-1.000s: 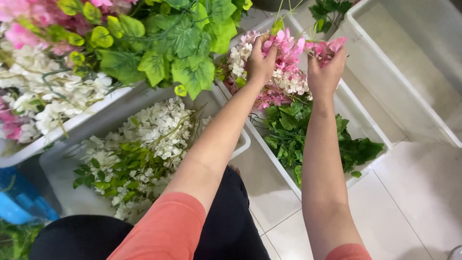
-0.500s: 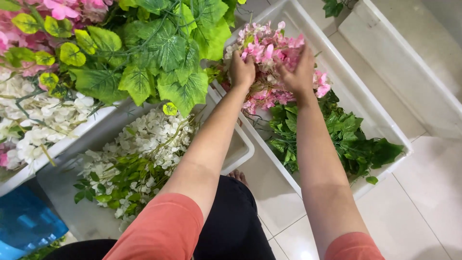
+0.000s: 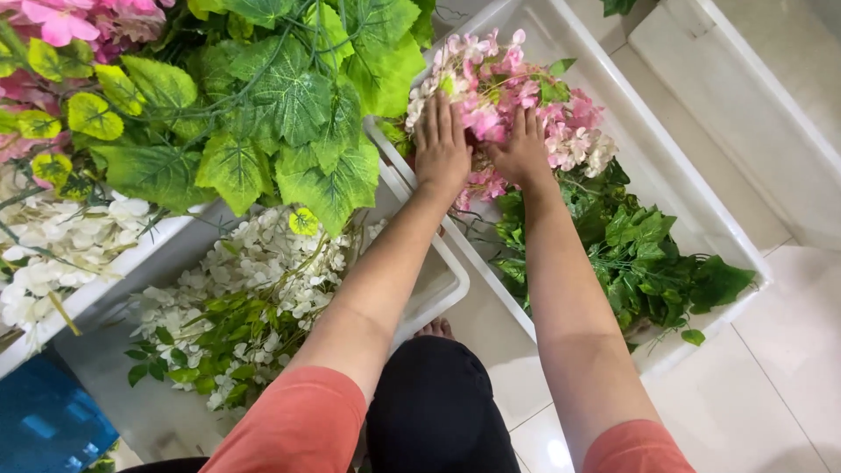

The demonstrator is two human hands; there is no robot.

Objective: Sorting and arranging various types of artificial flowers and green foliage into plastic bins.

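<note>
Both my hands press down on a bunch of pink and cream artificial flowers (image 3: pixel 561 123) lying at the far end of a long white tub (image 3: pixel 692 201). My left hand (image 3: pixel 441 144) lies flat on the left side of the bunch, fingers spread. My right hand (image 3: pixel 523 149) rests on its middle, fingers partly buried in the petals. Green leafy vines (image 3: pixel 639 254) fill the near half of the same tub.
A second white tub (image 3: pixel 442 289) at the left holds white blossoms (image 3: pixel 254 280) with green sprigs. Large green leaves (image 3: pixel 280 105) and pink flowers (image 3: pixel 61 17) hang over it from the upper left. Another white tub (image 3: pixel 745 96) stands at right. A blue object (image 3: pixel 44 420) sits bottom left on the tiled floor (image 3: pixel 771 385).
My hands came down from holding the pink flowers up and now press them into the tub. The view has shifted closer.
</note>
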